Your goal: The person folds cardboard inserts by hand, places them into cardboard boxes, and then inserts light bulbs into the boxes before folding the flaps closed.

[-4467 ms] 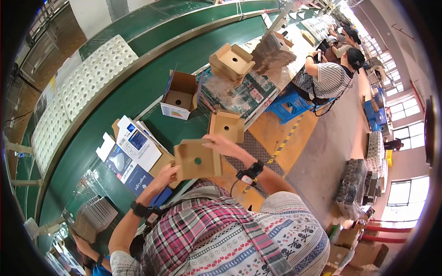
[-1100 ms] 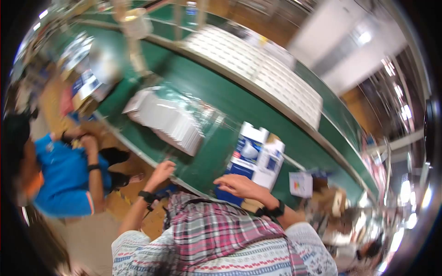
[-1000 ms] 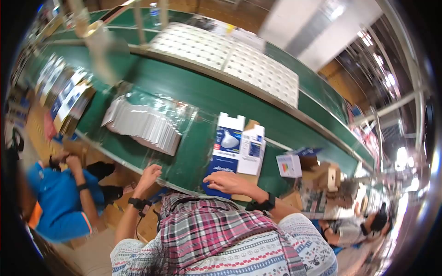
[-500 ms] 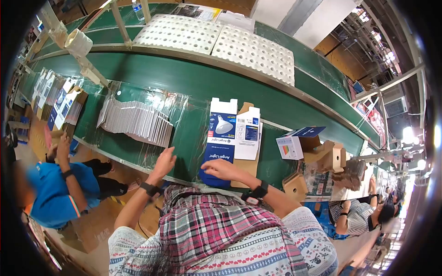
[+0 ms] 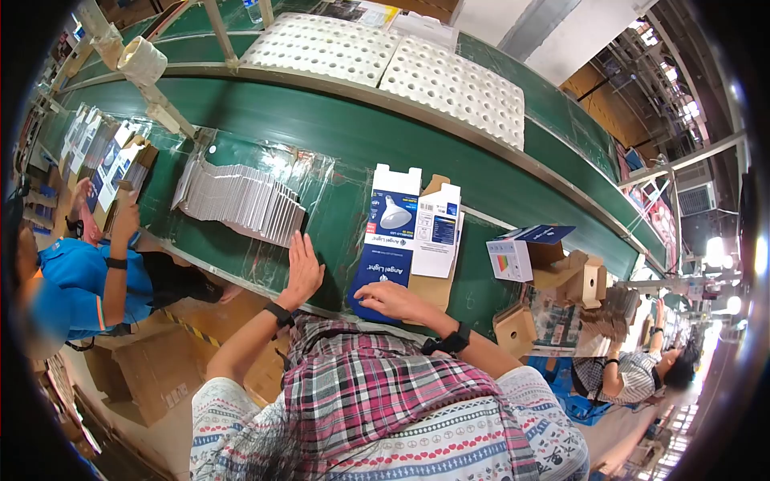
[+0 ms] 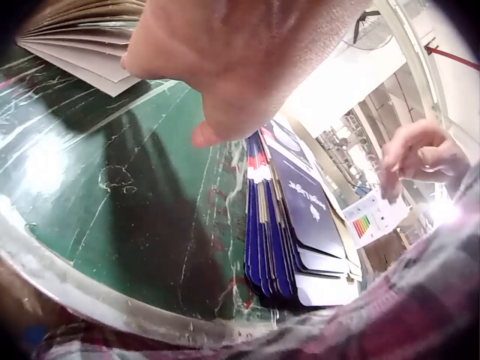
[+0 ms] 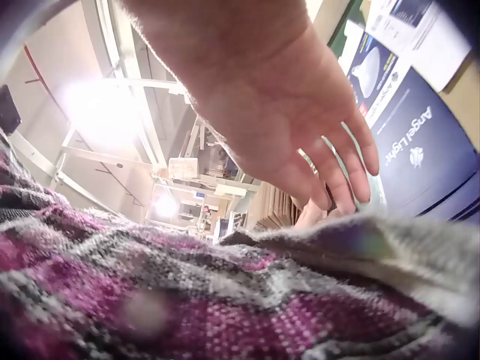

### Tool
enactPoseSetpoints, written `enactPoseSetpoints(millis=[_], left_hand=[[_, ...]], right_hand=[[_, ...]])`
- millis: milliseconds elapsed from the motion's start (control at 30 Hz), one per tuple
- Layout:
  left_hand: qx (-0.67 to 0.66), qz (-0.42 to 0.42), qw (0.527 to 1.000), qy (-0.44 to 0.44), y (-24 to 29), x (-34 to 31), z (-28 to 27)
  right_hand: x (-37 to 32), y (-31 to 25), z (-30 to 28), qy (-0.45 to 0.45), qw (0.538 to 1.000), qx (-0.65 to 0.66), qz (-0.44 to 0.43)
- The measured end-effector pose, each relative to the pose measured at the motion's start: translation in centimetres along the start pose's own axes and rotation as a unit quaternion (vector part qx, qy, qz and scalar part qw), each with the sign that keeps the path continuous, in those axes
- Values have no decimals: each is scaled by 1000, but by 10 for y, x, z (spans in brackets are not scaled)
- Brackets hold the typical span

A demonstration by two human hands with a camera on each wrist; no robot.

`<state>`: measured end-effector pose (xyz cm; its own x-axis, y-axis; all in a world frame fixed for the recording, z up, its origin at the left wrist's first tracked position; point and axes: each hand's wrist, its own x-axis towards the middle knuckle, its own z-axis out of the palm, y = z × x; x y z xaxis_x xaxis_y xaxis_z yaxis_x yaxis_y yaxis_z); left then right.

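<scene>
My left hand [image 5: 303, 268] reaches over the green tabletop with its fingers extended, the fingertips close to the near end of a fanned stack of thin whitish cardboard sheets [image 5: 241, 200]. Its palm and thumb fill the top of the left wrist view, holding nothing. Beside it, my right hand [image 5: 393, 301] hovers at the near end of a pile of flattened blue-and-white light bulb boxes [image 5: 383, 264]. The right wrist view shows its fingers [image 7: 337, 169] spread loosely, with nothing in them. A second flattened box [image 5: 435, 240], mostly white, lies alongside over brown cardboard.
At right stand an opened printed box [image 5: 509, 258] and folded brown cardboard inserts [image 5: 513, 329]. White perforated foam trays [image 5: 453, 92] lie beyond the conveyor rail. A person in blue [image 5: 96, 280] sits at left; another in stripes [image 5: 622, 373] sits at right.
Both hands held a brown cardboard insert 4.5 seconds ago; now neither does. The view has swung left. My left hand has moved right and its fingers have straightened toward the fanned stack.
</scene>
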<state>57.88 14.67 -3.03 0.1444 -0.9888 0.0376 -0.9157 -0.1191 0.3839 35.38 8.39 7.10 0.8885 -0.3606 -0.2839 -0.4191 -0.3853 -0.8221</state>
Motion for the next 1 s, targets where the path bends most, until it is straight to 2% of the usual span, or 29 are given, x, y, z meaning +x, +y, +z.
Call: enactPoseSetpoints(millis=[133,233,267,367,400,500,633,667,800,900,933,967,1000], left_hand=[[25,-97,995,22,-6,15,18],[43,-186,982,-3,-23,35,23],[93,-165,980,57,-28,37,24],[82,-150,984,40,-55,45,29],[76,-127,989,3,-60,46,26],[144,-31,981,123,-61,53,26],[116,-78,988,61,-52,55,12],[69,-131,989,15,-52,57,4],[86,-162,979,87,-46,61,-27],[-115,-23,987,107,-25,54,-66],[-238,-69,969,16,-16,49,-83],[-370,-13,929,-11,-23,44,-84],[-480,-50,872,-86,-7,46,-103]], right_hand=[[-12,15,-2,10,1000,-5,24],[-20,14,-8,18,999,12,34],[-23,13,-11,20,999,17,33],[-34,5,-21,19,999,4,27],[-37,7,-22,17,1000,0,22],[-46,13,-22,12,1000,-7,16],[-50,17,-28,4,999,0,38],[-50,16,-29,1,999,5,43],[-46,12,-37,5,999,12,32],[-40,7,-50,32,998,43,21],[-38,2,-59,59,996,61,9],[-36,-1,-68,85,993,78,-2],[-30,4,-72,167,985,18,-41]])
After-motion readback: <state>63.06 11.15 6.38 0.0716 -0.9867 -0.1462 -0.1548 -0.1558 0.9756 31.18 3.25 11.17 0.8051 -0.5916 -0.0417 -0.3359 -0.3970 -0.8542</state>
